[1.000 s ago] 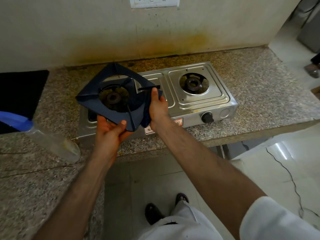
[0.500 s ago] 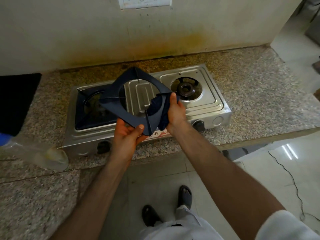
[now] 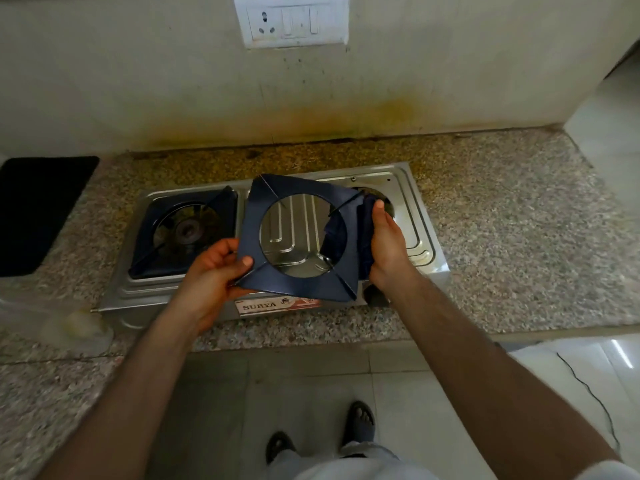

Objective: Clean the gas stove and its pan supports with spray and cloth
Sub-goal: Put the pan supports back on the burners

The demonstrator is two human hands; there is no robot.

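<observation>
A steel two-burner gas stove (image 3: 166,301) sits on the granite counter. I hold a dark blue square pan support (image 3: 254,216) tilted above the stove's middle. My left hand (image 3: 214,271) grips its lower left corner, thumb on top. My right hand (image 3: 388,240) holds a dark blue cloth (image 3: 337,233) wrapped over the support's right edge. A second pan support (image 3: 147,263) lies in place over the left burner (image 3: 188,230). The right burner is mostly hidden behind my right hand and the lifted support.
A clear spray bottle (image 3: 79,327) lies blurred at the counter's left front. A black mat (image 3: 34,209) lies at far left. A wall socket (image 3: 294,20) is above the stove. My feet (image 3: 322,431) stand on the tiled floor; a cable (image 3: 588,393) trails at right.
The lifted pan support has travelled rightward from over the left burner to the stove's middle. Both hands kept their hold, and the view shifted right.
</observation>
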